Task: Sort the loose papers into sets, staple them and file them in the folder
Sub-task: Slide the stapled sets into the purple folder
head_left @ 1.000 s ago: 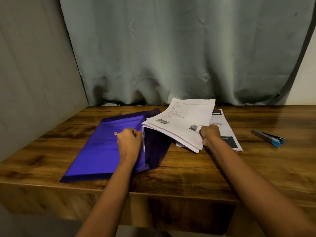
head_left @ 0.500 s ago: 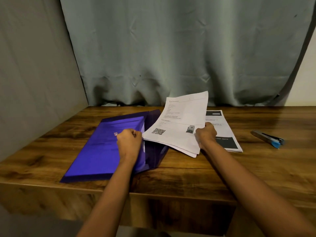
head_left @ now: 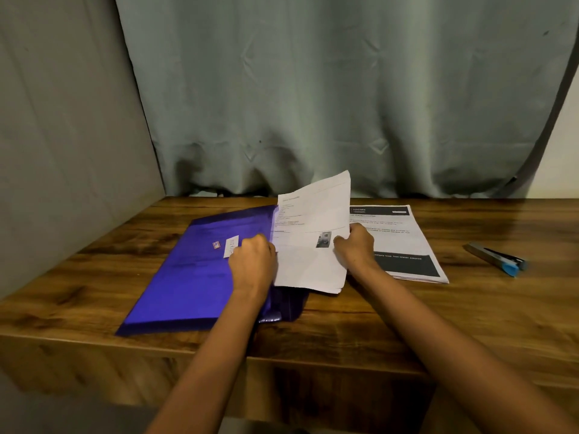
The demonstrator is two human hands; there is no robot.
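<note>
Filing at frame centre: right hand grips a paper set entering the purple folder, left hand pinches its flap; second set, right of centre, unfiled.

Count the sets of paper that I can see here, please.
2. The first set is in the right hand, at the open folder; the second set lies flat on the table right of it. The folder may hide more.

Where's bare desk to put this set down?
The desk is bare between the printed stack and the stapler, and along the front edge right of the folder, though the right forearm crosses it. The middle is crowded: left hand on the folder, right hand gripping the paper set.
</note>
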